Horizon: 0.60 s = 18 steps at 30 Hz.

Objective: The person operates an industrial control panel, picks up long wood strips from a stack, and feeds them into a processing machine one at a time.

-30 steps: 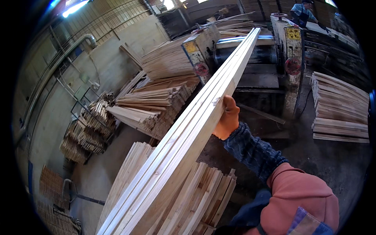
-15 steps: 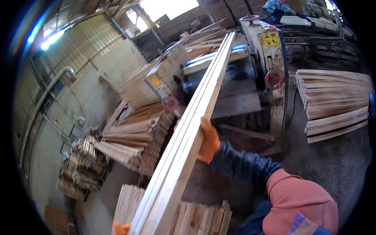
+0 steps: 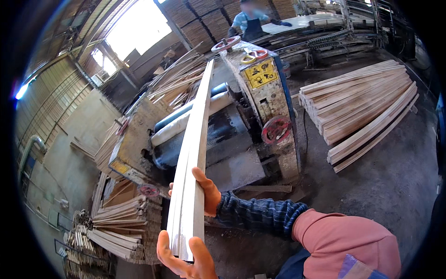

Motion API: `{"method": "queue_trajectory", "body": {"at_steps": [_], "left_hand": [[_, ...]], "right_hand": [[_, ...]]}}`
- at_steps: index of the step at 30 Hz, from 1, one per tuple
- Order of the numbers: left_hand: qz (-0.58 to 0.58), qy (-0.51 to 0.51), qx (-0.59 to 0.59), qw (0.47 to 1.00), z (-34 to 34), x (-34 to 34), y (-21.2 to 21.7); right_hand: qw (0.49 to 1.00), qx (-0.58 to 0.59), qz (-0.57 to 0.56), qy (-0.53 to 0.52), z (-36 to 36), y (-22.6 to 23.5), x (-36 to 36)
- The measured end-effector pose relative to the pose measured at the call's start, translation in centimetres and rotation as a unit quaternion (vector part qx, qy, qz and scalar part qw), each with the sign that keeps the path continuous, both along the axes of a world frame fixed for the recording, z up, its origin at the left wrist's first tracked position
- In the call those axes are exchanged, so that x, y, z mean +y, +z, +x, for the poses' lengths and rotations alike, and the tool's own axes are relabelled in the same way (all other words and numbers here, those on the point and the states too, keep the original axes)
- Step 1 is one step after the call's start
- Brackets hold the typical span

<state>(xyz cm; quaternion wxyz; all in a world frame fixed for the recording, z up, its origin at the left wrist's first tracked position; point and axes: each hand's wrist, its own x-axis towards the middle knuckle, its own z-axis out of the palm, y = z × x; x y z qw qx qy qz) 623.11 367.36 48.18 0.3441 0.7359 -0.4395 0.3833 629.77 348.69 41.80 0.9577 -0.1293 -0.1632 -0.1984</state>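
Since the earlier frames the boards [image 3: 190, 158] have swung from a steep diagonal to nearly in line with the machine [image 3: 218, 125], their far end now over its rollers [image 3: 186, 123], and the left hand [image 3: 183, 255] has come into view under the near end. Boards: a thin bundle of long pale planed strips held on edge, near end at the person's waist, far end reaching past the machine top. Left hand in an orange glove cups the bottom end, fingers [image 3: 200, 253] curled up around the end face. Right hand [image 3: 206, 193], also gloved, clamps the bundle's side a little further up, thumb on the right face, fingers wrapped behind. Judgement: light for its length but whippy; strips can slide against each other, so the squeeze across the faces matters, and a grip low plus one further up keeps the tip from drooping. Smooth planed faces look slippery; corners may splinter. Stacks of boards [image 3: 367, 102] lie on the floor at right, more piles [image 3: 121, 223] at left. Another person [image 3: 251, 21] works far behind.
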Motion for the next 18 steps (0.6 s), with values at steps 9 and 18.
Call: {"method": "queue_trajectory", "body": {"at_steps": [9, 18], "left_hand": [[-0.045, 0.005, 0.034, 0.998, 2.1, -4.7, -0.1], [-0.057, 0.001, -0.069, 0.996, 3.5, -8.1, 2.4]], "right_hand": [[0.999, -0.013, 0.006, -0.039, 1.6, 1.4, -4.3], [0.996, -0.012, -0.002, -0.083, 3.4, 3.1, -6.4]]}}
